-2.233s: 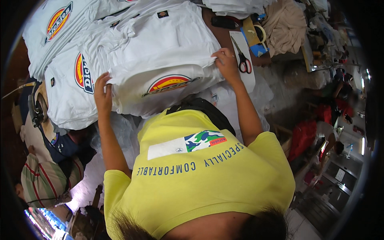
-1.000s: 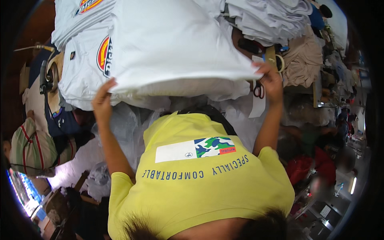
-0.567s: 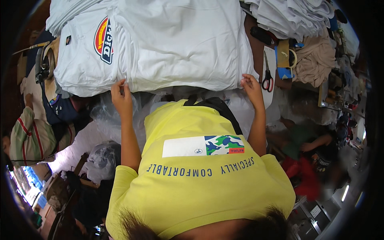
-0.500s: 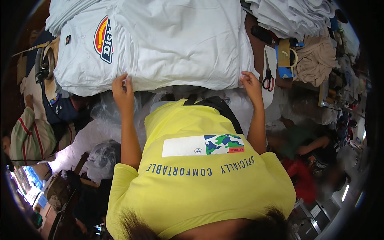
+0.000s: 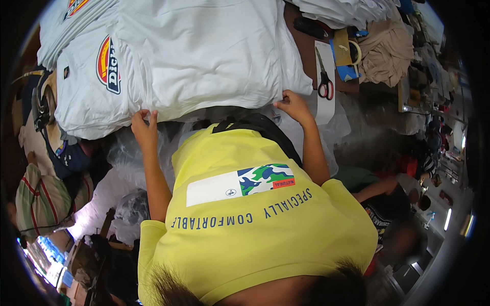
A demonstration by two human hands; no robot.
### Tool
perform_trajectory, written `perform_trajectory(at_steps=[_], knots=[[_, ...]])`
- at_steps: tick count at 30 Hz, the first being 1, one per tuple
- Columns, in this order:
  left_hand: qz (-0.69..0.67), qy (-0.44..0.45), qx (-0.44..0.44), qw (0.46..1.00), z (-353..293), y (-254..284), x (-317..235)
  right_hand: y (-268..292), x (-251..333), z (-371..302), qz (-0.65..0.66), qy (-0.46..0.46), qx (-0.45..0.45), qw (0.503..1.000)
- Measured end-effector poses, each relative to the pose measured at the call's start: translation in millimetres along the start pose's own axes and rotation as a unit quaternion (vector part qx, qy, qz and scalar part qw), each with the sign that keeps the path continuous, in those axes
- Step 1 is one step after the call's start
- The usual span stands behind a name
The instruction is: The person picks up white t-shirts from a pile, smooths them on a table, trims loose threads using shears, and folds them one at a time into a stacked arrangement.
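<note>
White T-shirts (image 5: 204,56) lie flat in a stack on the table in front of me, the top one spread with its lower edge toward my body. My left hand (image 5: 145,128) pinches that near edge, left of the middle. Farther right, my right hand (image 5: 296,108) grips the same edge close to its corner, thumb and forefinger at the cloth. Beside the left hand, another white T-shirt (image 5: 81,86) shows a red, yellow and blue printed logo. The cloth partly hides the fingertips of both hands.
Black-handled scissors (image 5: 325,84) lie on a white strip at the right. Behind them are a tape roll (image 5: 356,52), a dark pouch-like object (image 5: 310,27) and a beige cloth heap (image 5: 388,53). Clear plastic (image 5: 334,120) hangs below the edge. People sit at both sides.
The view has turned slightly, shifting the table things leftward. Both hands stay at the near edge of the T-shirt; the right hand's fingers have bent inward more.
</note>
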State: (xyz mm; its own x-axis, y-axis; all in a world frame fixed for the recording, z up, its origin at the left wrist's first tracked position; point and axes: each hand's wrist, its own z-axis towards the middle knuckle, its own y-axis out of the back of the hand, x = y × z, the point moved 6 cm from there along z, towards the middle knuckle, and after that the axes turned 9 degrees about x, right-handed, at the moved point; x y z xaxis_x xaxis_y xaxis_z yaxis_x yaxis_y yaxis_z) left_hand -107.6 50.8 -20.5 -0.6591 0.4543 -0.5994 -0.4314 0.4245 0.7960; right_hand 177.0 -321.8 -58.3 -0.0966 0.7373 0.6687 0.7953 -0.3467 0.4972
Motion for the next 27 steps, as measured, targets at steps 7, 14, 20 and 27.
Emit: perform_trajectory(at_steps=[7,14,20,27], knots=[[-0.076,0.072,0.12,0.987,-10,-34,31,-9,-1,-10,0.266,-0.013,0.07,0.961],[-0.428,0.195,0.154,0.869,-41,-20,63,4,-7,-26,0.274,-0.003,0.006,0.962],[-0.407,0.191,0.186,0.874,-47,-22,77,1,-13,-30,0.259,0.007,-0.031,0.965],[-0.425,0.177,0.197,0.866,-49,-20,76,0,-19,-29,0.26,-0.014,-0.017,0.965]])
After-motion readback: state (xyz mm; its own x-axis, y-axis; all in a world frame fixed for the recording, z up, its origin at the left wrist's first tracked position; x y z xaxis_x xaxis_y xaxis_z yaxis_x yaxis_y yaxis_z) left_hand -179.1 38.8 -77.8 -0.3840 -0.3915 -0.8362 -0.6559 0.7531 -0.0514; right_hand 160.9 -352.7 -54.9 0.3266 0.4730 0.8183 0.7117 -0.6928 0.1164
